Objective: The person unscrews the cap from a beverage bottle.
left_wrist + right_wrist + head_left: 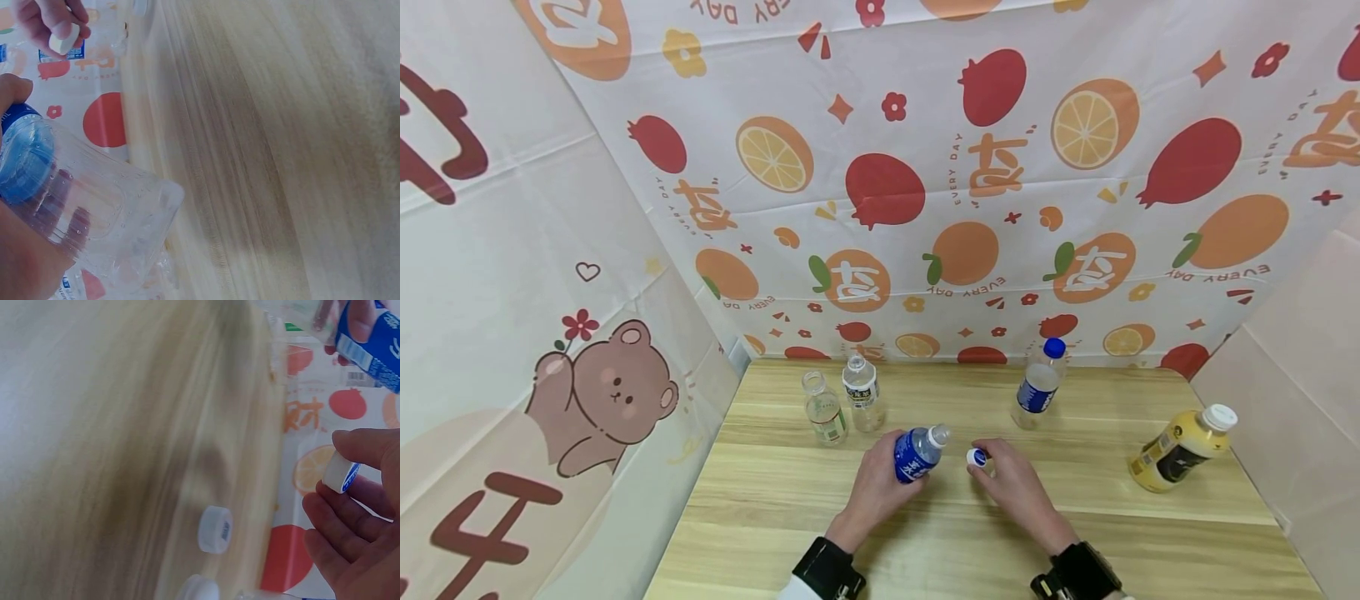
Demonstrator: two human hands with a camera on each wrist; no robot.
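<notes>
My left hand (880,482) grips a clear plastic bottle (106,206) by its blue label (914,456). The bottle is uncapped and tilted, its mouth (938,435) leaning toward my right hand (1011,487). Between thumb and fingertips of that hand I pinch a white bottle cap (340,472) with blue print on top. Cap and bottle mouth are a short gap apart, above the wooden table. In the right wrist view another white cap (214,530) lies loose on the tabletop, with a second white cap (199,589) partly cut off below it.
Two uncapped clear bottles (825,410) (863,398) stand behind my left hand. A blue-capped bottle (1040,387) stands at the back, right of centre. The yellow bottle (1180,448) with a white cap is at the right. Printed cloth (887,192) hangs along the table's (760,500) back edge.
</notes>
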